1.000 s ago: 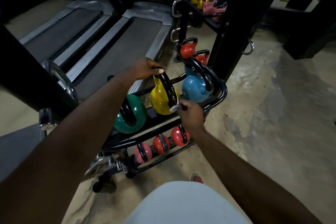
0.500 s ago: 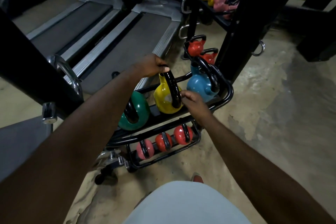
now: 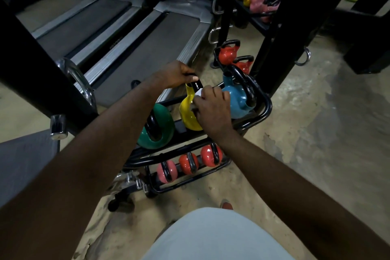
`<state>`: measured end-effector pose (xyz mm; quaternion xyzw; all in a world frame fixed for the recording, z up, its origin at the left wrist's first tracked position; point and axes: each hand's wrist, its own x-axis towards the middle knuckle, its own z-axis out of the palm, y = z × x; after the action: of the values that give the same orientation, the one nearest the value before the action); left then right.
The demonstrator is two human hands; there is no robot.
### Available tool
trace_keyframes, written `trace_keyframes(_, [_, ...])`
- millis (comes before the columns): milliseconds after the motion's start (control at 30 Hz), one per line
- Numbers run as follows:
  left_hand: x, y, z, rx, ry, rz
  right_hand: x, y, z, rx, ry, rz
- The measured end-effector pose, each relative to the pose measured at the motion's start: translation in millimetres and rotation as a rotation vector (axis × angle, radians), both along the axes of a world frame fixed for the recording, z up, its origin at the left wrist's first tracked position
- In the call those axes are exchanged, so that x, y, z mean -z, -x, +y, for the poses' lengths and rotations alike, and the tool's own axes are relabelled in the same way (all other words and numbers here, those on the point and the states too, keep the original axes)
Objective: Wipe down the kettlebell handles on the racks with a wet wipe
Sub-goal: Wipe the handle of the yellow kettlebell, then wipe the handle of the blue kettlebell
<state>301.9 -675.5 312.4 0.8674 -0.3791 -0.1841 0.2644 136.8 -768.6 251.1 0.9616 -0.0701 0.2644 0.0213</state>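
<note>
Yellow kettlebell [image 3: 187, 112] on upper rack [image 3: 266, 110], between green kettlebell [image 3: 164, 133] and blue kettlebell [image 3: 237, 102]: gripped black handle [image 3: 197, 86] top with left hand [image 3: 177, 74], pinched white wipe [image 3: 198, 92] against handle just below with right hand [image 3: 213, 110]

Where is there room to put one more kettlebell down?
Bare floor right of the rack, beside the blue kettlebell, is free. The top shelf is crowded: green kettlebell and yellow kettlebell sit close, left hand gripping the yellow handle, right hand holding a wet wipe on it.
</note>
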Motion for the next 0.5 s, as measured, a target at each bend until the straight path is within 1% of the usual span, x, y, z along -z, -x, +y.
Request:
trace_keyframes(67, [0, 0, 0, -0.008, -0.005, 0.015, 15, 12, 0, -0.018, -0.005, 0.016])
trace_keyframes(167, [1, -1, 1, -0.024, 0.000, 0.038, 41, 39, -5, -0.035, -0.088, 0.006])
trace_keyframes(233, [3, -2, 1, -0.023, 0.018, 0.057, 48, 47, -10, -0.045, -0.216, -0.034])
trace_keyframes(267, [4, -2, 2, -0.023, 0.019, 0.056, 46, 50, -13, -0.063, -0.329, -0.055])
trace_keyframes(300, [4, -1, 2, -0.020, 0.011, 0.041, 43, 53, -16, -0.075, -0.488, -0.070])
trace_keyframes(333, [5, -2, 1, -0.017, 0.003, 0.028, 37, 57, -19, -0.064, -0.698, -0.074])
trace_keyframes(433, [7, -4, -3, -0.015, -0.012, 0.027, 17, 66, -36, 0.007, -1.453, 0.010])
trace_keyframes(467, [8, -4, -5, -0.028, -0.020, 0.031, 13, 69, -43, 0.016, -1.643, 0.053])
trace_keyframes(500, [7, -3, -8, -0.047, -0.025, 0.031, 10, 71, -50, 0.021, -1.790, 0.090])
